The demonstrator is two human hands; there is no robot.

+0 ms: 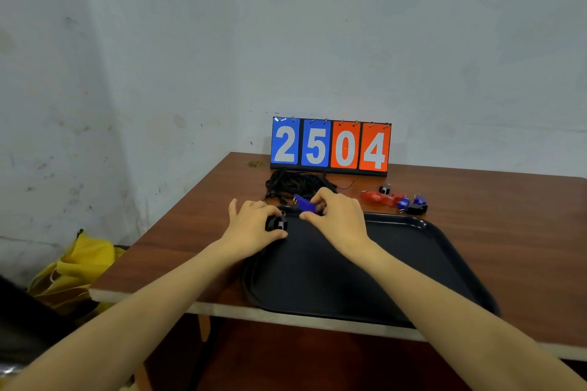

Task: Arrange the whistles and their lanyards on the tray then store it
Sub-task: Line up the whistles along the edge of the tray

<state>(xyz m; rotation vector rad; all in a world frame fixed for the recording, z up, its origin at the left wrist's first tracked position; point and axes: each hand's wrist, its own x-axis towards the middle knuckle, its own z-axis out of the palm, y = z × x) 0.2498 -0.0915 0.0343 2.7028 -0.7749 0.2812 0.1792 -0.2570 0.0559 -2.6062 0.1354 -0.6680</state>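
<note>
Two grips I see: left hand point(251, 225) curled round a black whistle point(278, 223), right hand point(340, 216) pinching a blue whistle point(306, 204), ring end slanting far-left.

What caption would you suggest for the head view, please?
Left hand grips a black whistle, right hand a blue whistle, at the tray rim.

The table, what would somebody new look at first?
Probably the scoreboard at the back of the table, with big white numbers 2, 5, 0, 4 on blue and orange cards. Next come the two hands over the far left corner of the black tray: the left hand grips a black whistle and the right hand pinches a blue whistle.
</note>
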